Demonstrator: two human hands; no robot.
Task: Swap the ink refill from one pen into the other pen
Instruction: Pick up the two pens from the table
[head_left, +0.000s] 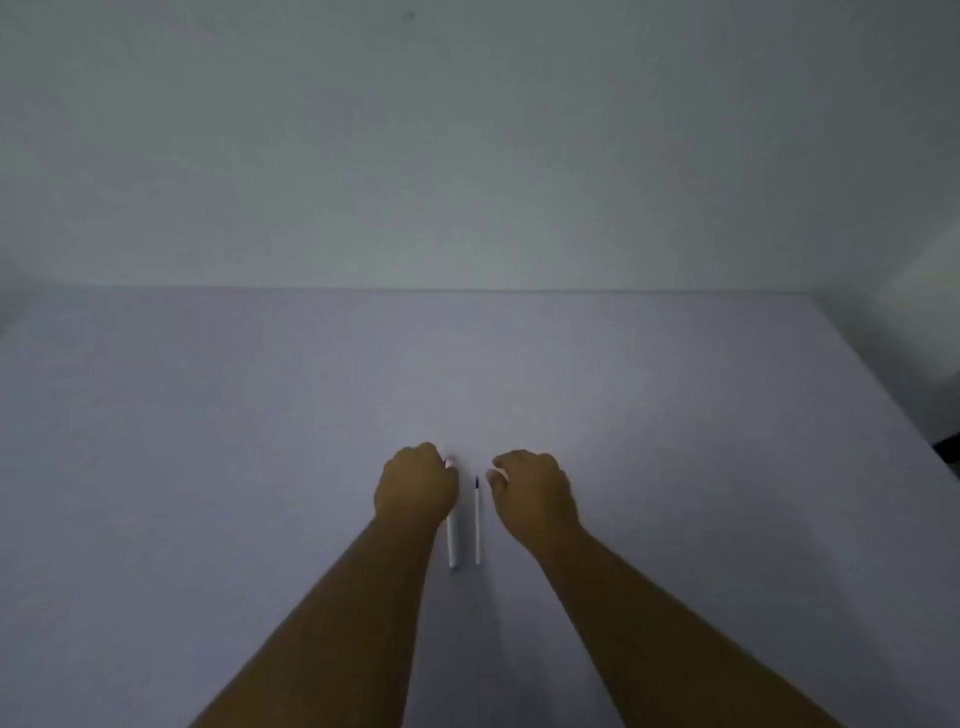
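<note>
head view: left hand (415, 488) curled, maybe gripping white pen (452, 540); right hand (535, 493) loosely open, holding nothing, beside thin pen (477, 525); table (208, 441) has wide bare room to its edges.

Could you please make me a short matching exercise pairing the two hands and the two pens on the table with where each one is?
Things:
1. left hand
2. right hand
3. thicker white pen
4. thin dark-tipped pen

Places or states:
A. lies free between the two hands
B. curled over a pen's far end
C. partly hidden under a hand
D. fingers bent, beside the dark tip, holding nothing

Pairs: 1-B, 2-D, 3-C, 4-A
</note>
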